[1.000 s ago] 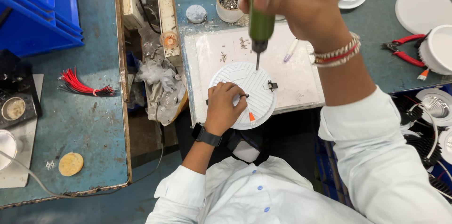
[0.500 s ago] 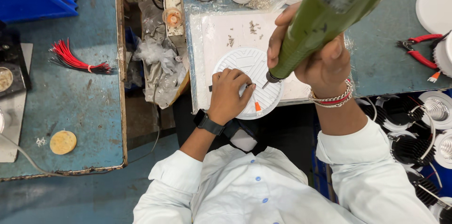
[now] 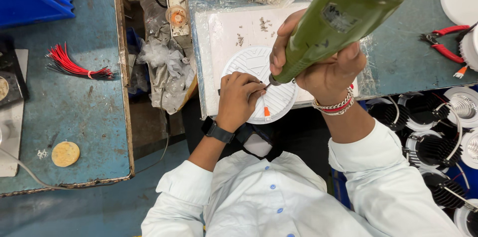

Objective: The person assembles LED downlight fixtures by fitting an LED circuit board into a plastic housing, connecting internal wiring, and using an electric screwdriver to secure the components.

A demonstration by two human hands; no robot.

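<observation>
Holding green power screwdriver (image 3: pixel 338 23) tight in right hand (image 3: pixel 326 70), tip down on round white lamp back (image 3: pixel 259 85). Left hand (image 3: pixel 239 98) pinches small screw, steadying lamp on white mat (image 3: pixel 224 28) at worktop (image 3: pixel 398 62) edge.

The electric screwdriver (image 3: pixel 338 23) is olive green, banded with red and yellow rubber rings at its top. The round lamp housing (image 3: pixel 259 85) at the table's near edge is white with ribbed lines and a small orange tab. The table (image 3: pixel 398 53) is worn teal-blue. Pliers (image 3: pixel 445 43) near its right edge have red handles. A bundle of wires (image 3: pixel 74 62) is red. The shirt (image 3: pixel 279 202) is white with blue buttons.
</observation>
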